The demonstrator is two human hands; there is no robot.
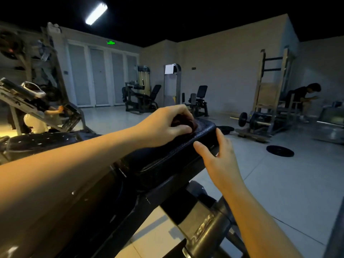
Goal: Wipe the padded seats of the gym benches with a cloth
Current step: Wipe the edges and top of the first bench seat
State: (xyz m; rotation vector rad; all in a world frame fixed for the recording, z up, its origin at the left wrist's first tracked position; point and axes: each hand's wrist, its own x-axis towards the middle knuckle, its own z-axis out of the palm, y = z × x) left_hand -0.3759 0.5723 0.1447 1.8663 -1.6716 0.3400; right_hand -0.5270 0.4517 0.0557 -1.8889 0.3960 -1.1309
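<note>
here cloth bunched under left hand grip, on padded seat.

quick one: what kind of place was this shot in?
A gym, almost certainly a weights room. Signs: weight-stack machines by the far wall, a loaded barbell and a loose weight plate on the floor, and the left hand pressing a dark cloth on a padded bench.
</note>
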